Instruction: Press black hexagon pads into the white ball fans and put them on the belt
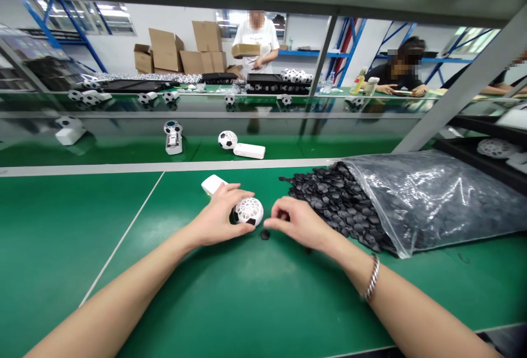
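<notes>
My left hand [218,215] is wrapped round a white football-shaped gadget [250,211], thumb below and fingers above. The ball's open lattice side faces right, and a few black patches show near its lower edge. A white box-like handle [213,184] sticks out behind my fingers and seems to belong to this gadget. Just right of the ball, my right hand [298,221] has its fingers curled with thumb and forefinger together; anything between them is hidden. A small black pentagonal piece [265,234] lies on the green table under those fingertips.
Black pieces [341,204] spill in a heap from a clear plastic bag [448,199] on the right. Beyond the pale strip stand more football gadgets [228,139]. A slanted metal post [448,89] rises at right. Co-workers [256,42] are across the line.
</notes>
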`<action>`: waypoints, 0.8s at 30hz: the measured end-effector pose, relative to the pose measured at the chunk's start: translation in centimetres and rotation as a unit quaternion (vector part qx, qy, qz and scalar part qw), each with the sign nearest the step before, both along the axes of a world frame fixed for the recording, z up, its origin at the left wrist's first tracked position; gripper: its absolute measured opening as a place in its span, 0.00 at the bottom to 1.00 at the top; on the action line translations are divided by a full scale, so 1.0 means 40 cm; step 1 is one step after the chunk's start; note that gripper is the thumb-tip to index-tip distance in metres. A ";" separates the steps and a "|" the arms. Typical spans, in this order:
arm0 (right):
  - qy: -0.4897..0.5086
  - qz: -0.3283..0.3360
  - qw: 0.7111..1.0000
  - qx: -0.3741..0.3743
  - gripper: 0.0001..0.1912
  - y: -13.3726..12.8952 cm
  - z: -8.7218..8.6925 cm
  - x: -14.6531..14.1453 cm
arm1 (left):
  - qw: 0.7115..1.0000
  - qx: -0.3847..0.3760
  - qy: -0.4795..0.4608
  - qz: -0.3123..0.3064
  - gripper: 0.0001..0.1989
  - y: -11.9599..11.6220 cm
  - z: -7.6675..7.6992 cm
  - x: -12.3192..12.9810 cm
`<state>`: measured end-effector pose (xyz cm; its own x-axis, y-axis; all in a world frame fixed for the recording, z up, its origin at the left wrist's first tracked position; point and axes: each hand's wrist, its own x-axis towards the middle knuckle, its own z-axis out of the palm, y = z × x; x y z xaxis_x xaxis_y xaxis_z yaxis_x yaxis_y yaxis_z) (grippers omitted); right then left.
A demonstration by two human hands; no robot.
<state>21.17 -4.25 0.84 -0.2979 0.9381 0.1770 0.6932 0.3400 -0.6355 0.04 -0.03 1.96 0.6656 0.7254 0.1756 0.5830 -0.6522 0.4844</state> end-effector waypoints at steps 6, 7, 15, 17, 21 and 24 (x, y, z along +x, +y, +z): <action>-0.089 0.044 0.995 0.016 0.06 -0.021 -0.018 -0.024 | 0.998 -0.035 0.036 0.025 0.30 0.005 0.016 -0.001; -0.089 0.043 0.995 0.010 0.05 -0.020 -0.019 -0.026 | 0.998 -0.041 0.043 0.014 0.31 0.007 0.021 -0.003; -0.005 0.054 0.998 0.012 0.05 -0.002 0.015 0.003 | 0.991 -0.129 0.015 -0.036 0.30 -0.010 0.027 -0.005; 0.021 0.058 0.998 0.025 0.06 -0.001 0.023 0.007 | 0.991 -0.127 -0.011 -0.044 0.28 -0.015 0.022 0.000; 0.073 0.059 0.996 -0.008 0.05 -0.008 0.024 0.003 | 0.988 -0.128 -0.035 -0.074 0.29 -0.019 0.016 0.005; 0.107 0.061 0.992 -0.034 0.04 -0.013 0.018 -0.001 | 0.988 -0.134 -0.056 -0.056 0.26 -0.025 0.015 0.011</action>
